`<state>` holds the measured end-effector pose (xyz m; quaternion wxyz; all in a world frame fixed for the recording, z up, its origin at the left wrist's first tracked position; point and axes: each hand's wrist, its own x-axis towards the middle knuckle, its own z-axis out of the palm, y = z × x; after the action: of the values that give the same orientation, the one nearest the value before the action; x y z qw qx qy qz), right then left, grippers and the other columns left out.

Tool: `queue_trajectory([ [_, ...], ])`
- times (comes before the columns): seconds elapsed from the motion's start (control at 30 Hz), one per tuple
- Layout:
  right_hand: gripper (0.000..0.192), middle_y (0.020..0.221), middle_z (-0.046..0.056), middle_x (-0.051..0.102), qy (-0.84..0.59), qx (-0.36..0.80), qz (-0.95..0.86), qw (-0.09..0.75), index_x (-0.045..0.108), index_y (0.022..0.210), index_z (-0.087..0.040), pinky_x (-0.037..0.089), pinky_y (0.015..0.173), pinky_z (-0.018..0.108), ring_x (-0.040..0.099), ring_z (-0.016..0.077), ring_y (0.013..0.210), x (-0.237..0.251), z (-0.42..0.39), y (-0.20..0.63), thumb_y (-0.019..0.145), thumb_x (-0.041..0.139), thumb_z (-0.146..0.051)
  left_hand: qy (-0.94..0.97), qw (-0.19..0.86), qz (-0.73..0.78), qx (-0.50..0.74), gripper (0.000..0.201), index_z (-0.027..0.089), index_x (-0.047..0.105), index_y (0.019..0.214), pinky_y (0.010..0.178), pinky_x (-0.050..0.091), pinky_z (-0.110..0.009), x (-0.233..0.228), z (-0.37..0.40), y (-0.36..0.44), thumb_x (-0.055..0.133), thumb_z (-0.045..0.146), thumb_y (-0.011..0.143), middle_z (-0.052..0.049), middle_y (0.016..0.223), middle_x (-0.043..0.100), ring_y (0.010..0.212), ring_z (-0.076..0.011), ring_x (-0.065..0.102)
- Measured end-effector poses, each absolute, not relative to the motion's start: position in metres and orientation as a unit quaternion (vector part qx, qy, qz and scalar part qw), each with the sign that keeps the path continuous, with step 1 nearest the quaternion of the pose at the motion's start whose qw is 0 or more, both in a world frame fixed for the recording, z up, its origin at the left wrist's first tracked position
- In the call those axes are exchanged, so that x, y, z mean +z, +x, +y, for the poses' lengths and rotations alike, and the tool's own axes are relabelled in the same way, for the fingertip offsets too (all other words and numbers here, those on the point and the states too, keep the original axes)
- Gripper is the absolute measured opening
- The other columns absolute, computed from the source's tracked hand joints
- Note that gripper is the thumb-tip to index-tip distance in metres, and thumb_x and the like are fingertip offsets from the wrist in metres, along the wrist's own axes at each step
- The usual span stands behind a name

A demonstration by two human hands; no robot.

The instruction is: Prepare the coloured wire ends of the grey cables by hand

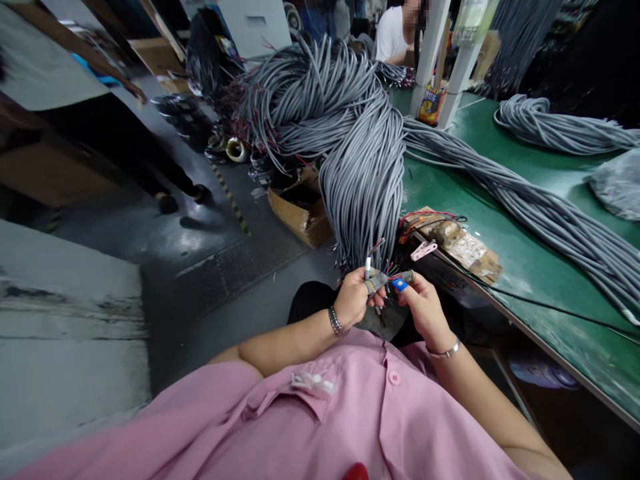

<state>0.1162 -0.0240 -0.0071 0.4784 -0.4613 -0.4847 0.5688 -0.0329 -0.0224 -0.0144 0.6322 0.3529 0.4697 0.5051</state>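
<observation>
Holding wires (393, 272), L hand (354, 297) & R hand (425, 308), each grip clamped on 'em, gray cables (365, 180) nr

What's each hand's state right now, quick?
Left hand: closed, holding a bundle of thin, multicoloured, insulated wires.
Right hand: at those same wires; whether closed on them cannot be told.

We look through a single camera worn on the head, facing forward and steeply down over the pink shirt (340, 413). The left fingers (376, 285) and right fingers (413, 297) meet just below centre, within arm's reach; we take in the floor (175, 320) leftward and the bench (520, 248) rightward, wide-angled.
</observation>
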Motion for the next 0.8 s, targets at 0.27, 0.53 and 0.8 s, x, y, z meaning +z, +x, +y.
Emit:
queue_trajectory([
  [0.27,0.023,0.068,-0.002,0.060,-0.445,0.588,-0.483,0.472,0.062,0.085,-0.020,0.039,0.052,0.023,0.049,0.0108,0.057,0.006,-0.017,0.108,0.077,0.070,-0.040,0.376,0.635,0.470,0.484,0.023,0.016,0.053,0.071,0.034,0.028,-0.017,-0.017,-0.027,-0.030,0.067,0.033,0.071,0.002,0.053,0.061,0.037,-0.0086,0.053],
  [0.53,0.025,0.061,-0.003,0.055,-0.457,0.575,-0.456,0.503,0.062,0.077,-0.019,0.036,0.051,0.024,0.042,0.0092,0.053,-0.008,-0.018,0.104,0.074,0.072,-0.041,0.376,0.627,0.472,0.493,0.020,0.015,0.054,0.071,0.035,0.030,-0.018,-0.017,-0.029,-0.029,0.066,0.032,0.071,0.001,0.056,0.063,0.038,-0.0091,0.055],
  [0.8,0.025,0.062,-0.003,0.060,-0.439,0.611,-0.434,0.496,0.061,0.081,-0.020,0.038,0.051,0.024,0.048,0.0100,0.053,-0.007,-0.023,0.102,0.074,0.072,-0.043,0.359,0.620,0.474,0.512,0.024,0.016,0.054,0.071,0.035,0.028,-0.018,-0.018,-0.028,-0.031,0.067,0.036,0.071,0.001,0.056,0.062,0.038,-0.0080,0.053],
])
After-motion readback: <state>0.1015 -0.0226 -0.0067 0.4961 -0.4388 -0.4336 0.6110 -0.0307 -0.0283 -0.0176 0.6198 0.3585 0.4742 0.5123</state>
